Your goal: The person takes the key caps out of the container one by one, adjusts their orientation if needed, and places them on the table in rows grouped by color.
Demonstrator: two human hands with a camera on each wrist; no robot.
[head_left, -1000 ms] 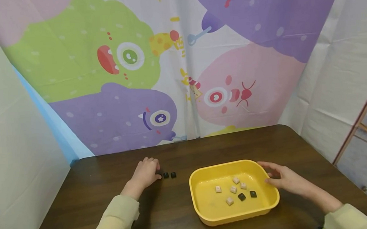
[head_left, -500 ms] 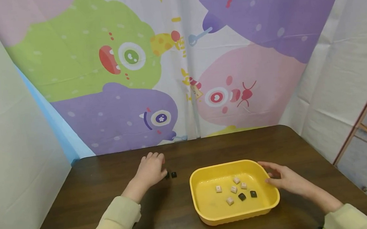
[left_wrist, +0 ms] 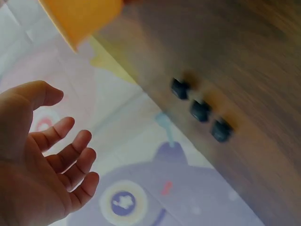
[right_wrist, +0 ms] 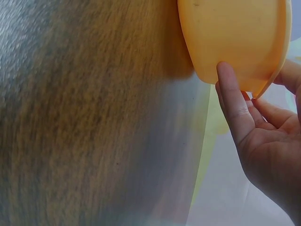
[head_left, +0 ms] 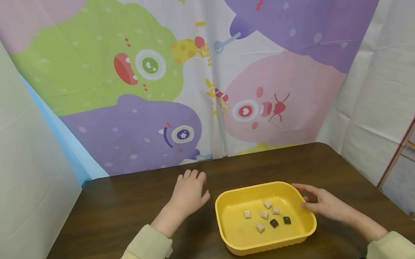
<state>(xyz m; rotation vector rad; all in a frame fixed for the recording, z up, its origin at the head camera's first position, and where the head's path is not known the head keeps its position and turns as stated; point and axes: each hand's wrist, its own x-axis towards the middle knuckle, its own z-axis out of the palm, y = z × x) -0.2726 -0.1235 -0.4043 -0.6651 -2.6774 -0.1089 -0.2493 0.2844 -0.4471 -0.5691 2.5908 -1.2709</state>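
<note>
My left hand (head_left: 190,191) hovers over the table left of the yellow tray (head_left: 233,246), fingers loosely bent and nothing in them. In the left wrist view, three black keycaps (left_wrist: 201,111) lie in a row on the table, apart from the hand; in the head view the hand hides them. My right hand (head_left: 326,204) holds the tray by its right end. Its fingers lie against the outer wall and the thumb is at the rim, as the right wrist view also shows. Inside the tray are several pale keycaps (head_left: 265,214) and two black keycaps (head_left: 274,223).
The dark wooden table (head_left: 125,191) ends at the back against a printed cartoon curtain (head_left: 150,133). Pale cloth hangs at the left (head_left: 22,166) and right sides. The tray's raised walls stand between the two hands.
My left hand has moved right along the row of black keycaps, towards the tray, and now covers the row in the head view. The right hand and tray have stayed in place.
</note>
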